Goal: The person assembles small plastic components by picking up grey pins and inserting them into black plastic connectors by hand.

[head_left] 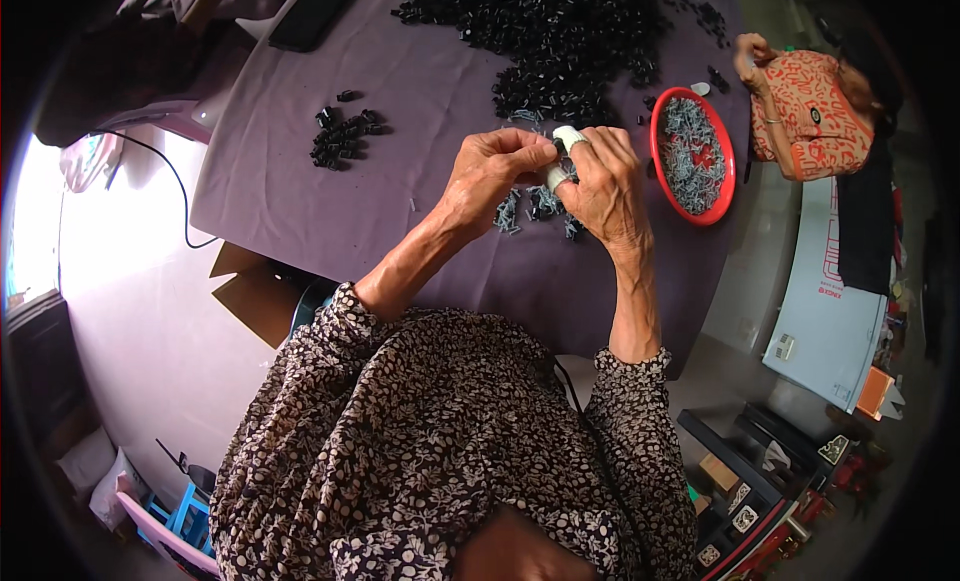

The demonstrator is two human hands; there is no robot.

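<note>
On the purple table [430,91], a big black pile [560,41] sits left of the red bowl [709,219]. The right hand [609,189], near the bowl, curls its fingers; I can't tell what they hold. Farther from it, the left hand [490,173] pinches a small black piece [559,145].

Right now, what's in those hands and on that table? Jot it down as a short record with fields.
Left hand: thumb and fingertips pinched at a small black piece
Right hand: fingers curled beside the same piece; white wraps on thumb and a finger
Below the hands: loose grey pieces, some black ones among them
Right side: red tray of thin grey pieces
Far side: large black heap
Left side: small black cluster
Surface: purple cloth
Nearby: another person, orange patterned top
</note>
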